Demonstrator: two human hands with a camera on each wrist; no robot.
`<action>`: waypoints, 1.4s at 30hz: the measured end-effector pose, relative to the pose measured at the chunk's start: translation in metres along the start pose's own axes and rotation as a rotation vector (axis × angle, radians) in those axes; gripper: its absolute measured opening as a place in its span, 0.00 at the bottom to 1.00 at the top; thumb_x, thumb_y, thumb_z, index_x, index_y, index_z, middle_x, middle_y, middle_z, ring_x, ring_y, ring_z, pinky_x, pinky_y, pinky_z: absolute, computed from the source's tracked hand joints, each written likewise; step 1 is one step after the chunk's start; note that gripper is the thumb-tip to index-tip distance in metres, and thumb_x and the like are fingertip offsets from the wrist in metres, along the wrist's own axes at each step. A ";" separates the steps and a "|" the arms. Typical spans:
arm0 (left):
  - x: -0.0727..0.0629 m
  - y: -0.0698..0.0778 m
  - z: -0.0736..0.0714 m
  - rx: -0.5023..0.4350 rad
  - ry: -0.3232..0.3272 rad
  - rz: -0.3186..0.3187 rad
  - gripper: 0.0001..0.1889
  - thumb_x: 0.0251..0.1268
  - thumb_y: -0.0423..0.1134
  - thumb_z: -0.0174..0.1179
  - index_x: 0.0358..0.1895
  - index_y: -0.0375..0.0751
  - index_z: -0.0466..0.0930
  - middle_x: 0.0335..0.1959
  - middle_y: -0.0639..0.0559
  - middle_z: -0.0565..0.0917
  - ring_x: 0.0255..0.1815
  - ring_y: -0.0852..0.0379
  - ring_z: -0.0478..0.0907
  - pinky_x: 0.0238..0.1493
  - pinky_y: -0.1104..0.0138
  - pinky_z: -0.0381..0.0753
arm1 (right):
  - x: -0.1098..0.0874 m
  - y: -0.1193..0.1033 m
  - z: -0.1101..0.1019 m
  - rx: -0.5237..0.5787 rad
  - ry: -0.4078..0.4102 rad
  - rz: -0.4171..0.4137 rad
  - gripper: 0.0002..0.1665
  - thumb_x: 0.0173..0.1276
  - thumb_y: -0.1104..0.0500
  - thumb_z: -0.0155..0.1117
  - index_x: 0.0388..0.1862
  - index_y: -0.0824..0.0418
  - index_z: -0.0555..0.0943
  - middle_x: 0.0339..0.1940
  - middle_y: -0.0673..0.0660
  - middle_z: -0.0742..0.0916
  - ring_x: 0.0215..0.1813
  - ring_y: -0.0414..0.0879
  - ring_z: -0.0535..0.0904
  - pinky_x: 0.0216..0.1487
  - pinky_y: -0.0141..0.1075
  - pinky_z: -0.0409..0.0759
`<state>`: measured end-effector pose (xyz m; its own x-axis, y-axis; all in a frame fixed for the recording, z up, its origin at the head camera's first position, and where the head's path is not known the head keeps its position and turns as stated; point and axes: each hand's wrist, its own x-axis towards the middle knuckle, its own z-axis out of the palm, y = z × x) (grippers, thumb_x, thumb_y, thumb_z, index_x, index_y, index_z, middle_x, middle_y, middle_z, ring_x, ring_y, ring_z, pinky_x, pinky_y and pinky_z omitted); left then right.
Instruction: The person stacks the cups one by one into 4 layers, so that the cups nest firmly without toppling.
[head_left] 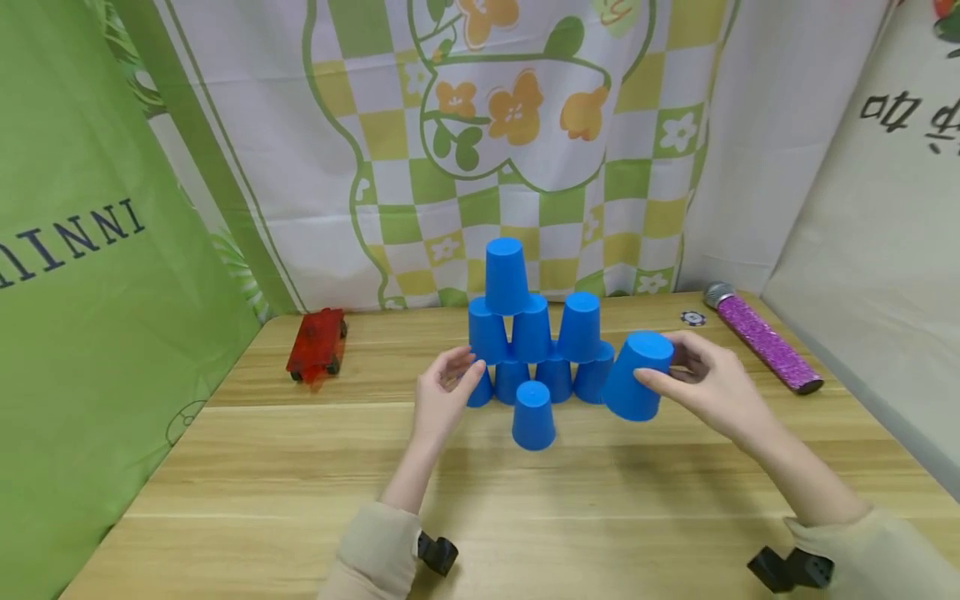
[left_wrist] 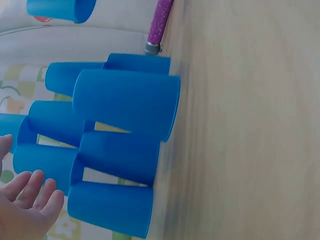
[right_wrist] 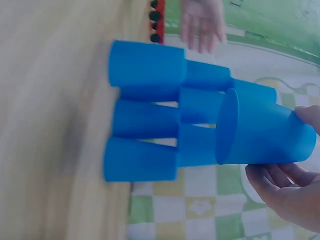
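Observation:
Blue cups stand upside down in a stepped stack on the table. Several form the bottom row, three sit above them, and a single top cup (head_left: pixel 507 277) rests over the left pair. My right hand (head_left: pixel 716 383) pinches another blue cup (head_left: pixel 633 383) between thumb and fingers, mouth down and slightly tilted, raised just right of the stack. In the right wrist view this held cup (right_wrist: pixel 265 132) overlaps the stack. My left hand (head_left: pixel 441 398) holds nothing, fingers loosely bent beside the stack's left side. One lone blue cup (head_left: pixel 533 417) stands in front of the bottom row.
A red toy car (head_left: pixel 318 343) sits at the back left of the wooden table (head_left: pixel 555 517). At the back right lie a glittery purple microphone (head_left: pixel 765 337) and a small round chip (head_left: pixel 693 318). A patterned curtain (head_left: pixel 525 208) hangs right behind the table.

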<state>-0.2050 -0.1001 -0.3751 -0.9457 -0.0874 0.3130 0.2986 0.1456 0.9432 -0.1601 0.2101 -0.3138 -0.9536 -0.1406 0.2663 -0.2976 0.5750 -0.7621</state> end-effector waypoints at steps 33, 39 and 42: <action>-0.025 -0.020 0.035 0.149 -0.321 -0.123 0.33 0.56 0.44 0.67 0.64 0.36 0.67 0.63 0.40 0.73 0.63 0.42 0.71 0.63 0.47 0.72 | 0.109 -0.045 0.012 0.115 0.156 -0.098 0.34 0.64 0.45 0.63 0.61 0.65 0.70 0.53 0.66 0.80 0.56 0.57 0.77 0.60 0.52 0.75; -0.023 -0.022 0.037 0.171 -0.349 -0.133 0.32 0.56 0.44 0.67 0.63 0.37 0.68 0.62 0.40 0.73 0.62 0.42 0.72 0.62 0.47 0.72 | 0.123 -0.043 0.026 0.094 0.151 -0.096 0.33 0.63 0.46 0.64 0.60 0.65 0.71 0.53 0.66 0.81 0.56 0.58 0.78 0.57 0.53 0.76; -0.022 -0.023 0.039 0.190 -0.355 -0.129 0.32 0.56 0.44 0.67 0.62 0.38 0.68 0.62 0.40 0.74 0.62 0.42 0.72 0.61 0.47 0.73 | 0.128 -0.043 0.031 0.086 0.130 -0.092 0.33 0.63 0.46 0.64 0.60 0.65 0.71 0.54 0.66 0.80 0.56 0.59 0.77 0.58 0.54 0.76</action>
<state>-0.1964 -0.0632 -0.4081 -0.9690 0.2238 0.1048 0.1779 0.3377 0.9243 -0.2706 0.1426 -0.2654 -0.9097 -0.0809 0.4074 -0.3918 0.4929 -0.7769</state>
